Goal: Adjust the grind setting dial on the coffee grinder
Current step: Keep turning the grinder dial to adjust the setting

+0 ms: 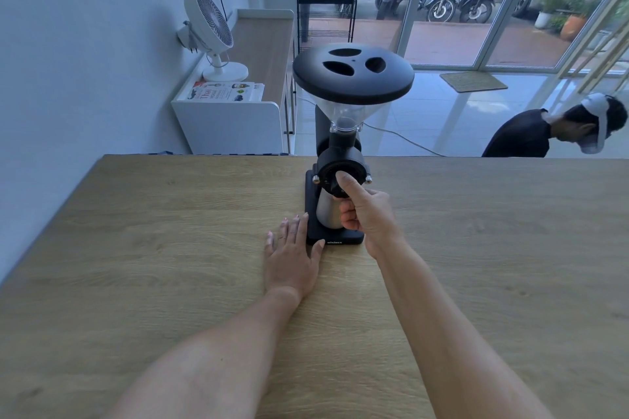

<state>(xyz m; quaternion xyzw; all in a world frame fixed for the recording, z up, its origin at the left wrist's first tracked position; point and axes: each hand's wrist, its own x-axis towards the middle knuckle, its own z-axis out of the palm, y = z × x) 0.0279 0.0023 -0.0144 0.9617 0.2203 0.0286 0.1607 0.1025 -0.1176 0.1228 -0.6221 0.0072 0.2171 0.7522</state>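
Gripping the dial (335,180) on the front of the coffee grinder (340,146) at the table's (136,248) far edge, her right hand (366,214) is mid-adjustment; the left hand (292,253) is lying flat, released, beside the base. Next, I'd judge, a small twist.

Coffee grinder (340,146) on table (136,248), left hand (292,255) beside its base.

surface: wooden table (136,265), light grain
on it: my coffee grinder (335,163), black base flat, upright near far edge
also on it: my left hand (294,252), palm down, thumb probably touching base
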